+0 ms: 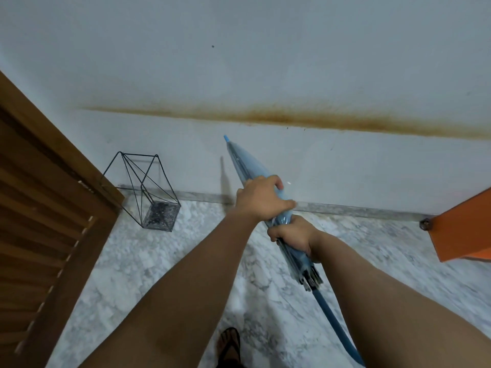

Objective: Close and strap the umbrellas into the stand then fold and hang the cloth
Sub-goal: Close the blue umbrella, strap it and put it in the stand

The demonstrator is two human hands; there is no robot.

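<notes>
A closed light-blue umbrella (239,160) points up and away toward the wall, its blue tip highest and its blue handle shaft running down toward me. My left hand (261,199) grips the folded canopy around its middle. Just below it, my right hand (295,239) grips the canopy near the rib ends. A black wire umbrella stand (148,187) sits on the floor to the left, against the wall, with nothing visible in it. No cloth is in view.
A brown louvred wooden door (45,213) fills the left side. An orange panel (465,227) juts in at the right. The floor (164,261) is grey-white marble; the white wall (265,62) bears a brown stain. A sandalled foot (229,346) shows at the bottom.
</notes>
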